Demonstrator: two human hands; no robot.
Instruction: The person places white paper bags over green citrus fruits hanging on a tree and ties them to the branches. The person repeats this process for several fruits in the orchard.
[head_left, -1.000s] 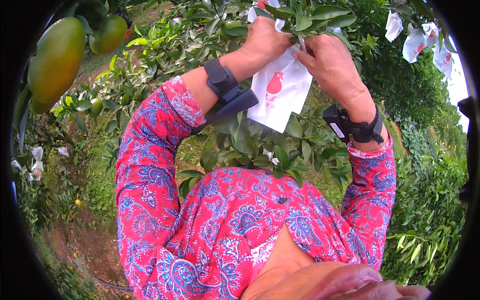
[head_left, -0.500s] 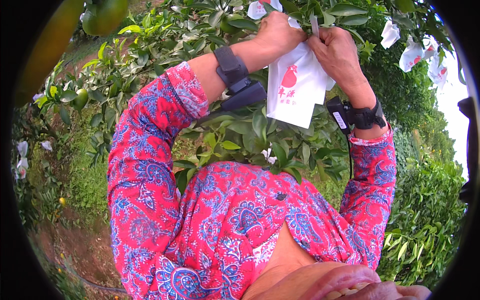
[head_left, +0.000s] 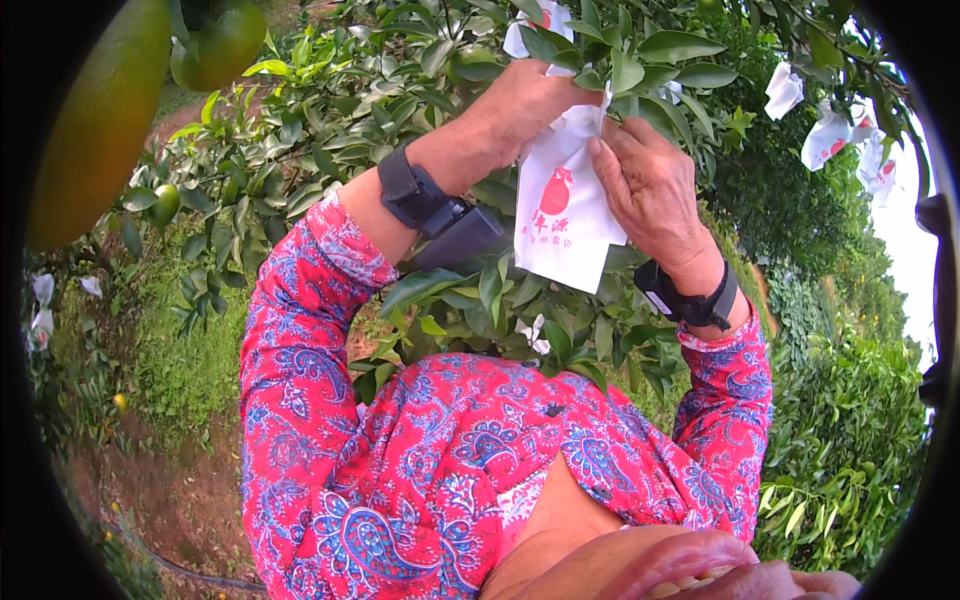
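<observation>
A white paper fruit bag [head_left: 556,205] with red print hangs among the leaves in front of my chest, its top gathered and creased. My left hand [head_left: 530,100] is closed at the bag's top left corner; leaves and the bag hide some of its fingertips. With thumb and bent fingers, my right hand [head_left: 655,195] pinches the bag's upper right edge. A narrow white strip stands up from the bag's neck between the hands. Whether a fruit is inside cannot be seen. Both wrists wear black bands with dark boxes.
Leafy branches [head_left: 683,46] surround my hands. More white bags hang at the top [head_left: 540,28] and upper right [head_left: 828,135]. Large greenish-orange fruits [head_left: 100,130] are close by at the upper left, a small green fruit [head_left: 163,205] below them. A dark hose [head_left: 190,572] lies on the soil.
Both hands and the bag have come lower, towards my chest, and slightly left. My right hand has shifted from the bag's neck down to its upper right edge.
</observation>
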